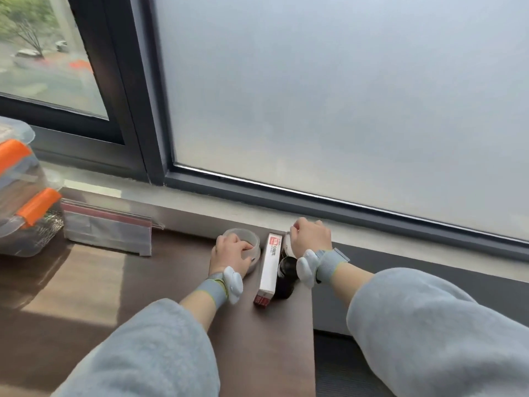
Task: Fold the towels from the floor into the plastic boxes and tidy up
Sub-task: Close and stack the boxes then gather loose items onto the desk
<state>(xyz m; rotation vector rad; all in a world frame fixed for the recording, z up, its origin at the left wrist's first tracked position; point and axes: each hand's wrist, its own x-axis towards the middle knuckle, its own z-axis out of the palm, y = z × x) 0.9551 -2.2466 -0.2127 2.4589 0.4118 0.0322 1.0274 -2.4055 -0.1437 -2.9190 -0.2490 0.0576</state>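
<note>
My left hand grips a roll of clear tape that lies flat on the dark brown table, fingers curled into its hole. My right hand is curled over the top of a dark bottle lying at the table's right end, near the window ledge. Between the two lies a long white and red carton. At the far left stand stacked clear plastic boxes with orange clips. No towel is in view.
A stack of clear zip bags leans by the boxes. The grey window ledge runs behind the table, below a frosted pane. The table's right edge drops to a dark floor.
</note>
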